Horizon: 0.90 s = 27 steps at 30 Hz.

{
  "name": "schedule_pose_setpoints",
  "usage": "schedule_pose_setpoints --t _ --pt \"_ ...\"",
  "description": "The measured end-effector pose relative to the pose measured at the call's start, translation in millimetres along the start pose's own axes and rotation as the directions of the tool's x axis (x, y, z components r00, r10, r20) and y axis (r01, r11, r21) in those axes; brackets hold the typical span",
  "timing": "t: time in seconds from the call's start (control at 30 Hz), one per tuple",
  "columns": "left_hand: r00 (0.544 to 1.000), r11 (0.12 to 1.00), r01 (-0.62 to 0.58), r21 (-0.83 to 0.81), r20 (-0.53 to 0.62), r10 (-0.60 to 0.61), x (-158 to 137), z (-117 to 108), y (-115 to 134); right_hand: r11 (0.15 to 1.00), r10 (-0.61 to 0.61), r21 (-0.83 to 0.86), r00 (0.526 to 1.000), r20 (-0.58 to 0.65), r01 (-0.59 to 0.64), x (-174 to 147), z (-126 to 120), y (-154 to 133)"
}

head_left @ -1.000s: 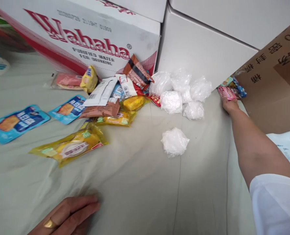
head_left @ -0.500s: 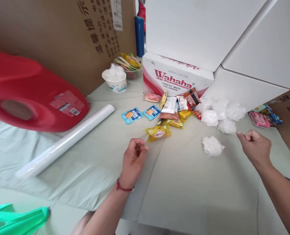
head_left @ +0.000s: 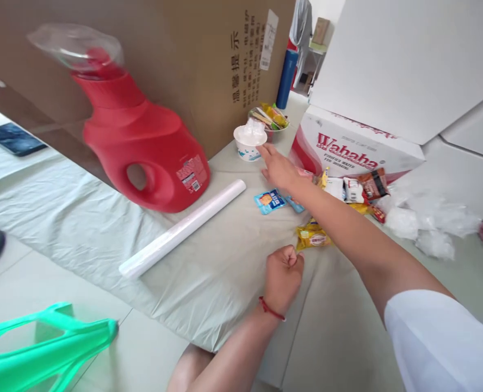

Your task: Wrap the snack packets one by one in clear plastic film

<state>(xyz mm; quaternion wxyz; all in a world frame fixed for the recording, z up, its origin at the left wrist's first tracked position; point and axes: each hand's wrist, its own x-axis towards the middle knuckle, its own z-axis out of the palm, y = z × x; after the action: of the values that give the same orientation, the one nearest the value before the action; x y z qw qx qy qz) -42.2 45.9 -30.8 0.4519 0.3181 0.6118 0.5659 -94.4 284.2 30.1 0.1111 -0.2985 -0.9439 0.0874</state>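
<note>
So, at the left a big red jug point(head_left: 160, 144) stood on the pale cloth point(head_left: 221, 267), with a see-through cover point(head_left: 76, 46) over its top; what was inside it could not be seen. A shiny white roll point(head_left: 184, 228) lay slanting in front of it. Behind them rose a tall brown box point(head_left: 192, 65) with black writing. Next came a white cup point(head_left: 247, 154), standing on the cloth near that box, with crumpled plastic point(head_left: 254, 129) poking up out of it. Just behind the cup was a clear bowl point(head_left: 276, 135), full of small packets and sticks. The right hand point(head_left: 280, 169) reached over to the cup, fingers stretched out and loose; whether the tips touched it, I could not tell. Nearer than that hand, a blue packet point(head_left: 270, 201) lay flat. The left hand point(head_left: 284, 272) was squeezed into a fist just beside a yellow packet point(head_left: 313, 237); I could not tell if something was hidden inside. Farther right stood a white box point(head_left: 351, 146) with red letters, snacks point(head_left: 353, 190) heaped at its front. Last were some plastic bundles point(head_left: 402, 223), bunched together.
</note>
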Motion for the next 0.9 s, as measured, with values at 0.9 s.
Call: schedule_pose_setpoints --t 0.9 --pt "0.779 0.391 0.591 -0.706 0.625 -0.05 -41 25 26 0.953 0.053 0.304 0.971 -0.231 0.02 -345 -95 -79"
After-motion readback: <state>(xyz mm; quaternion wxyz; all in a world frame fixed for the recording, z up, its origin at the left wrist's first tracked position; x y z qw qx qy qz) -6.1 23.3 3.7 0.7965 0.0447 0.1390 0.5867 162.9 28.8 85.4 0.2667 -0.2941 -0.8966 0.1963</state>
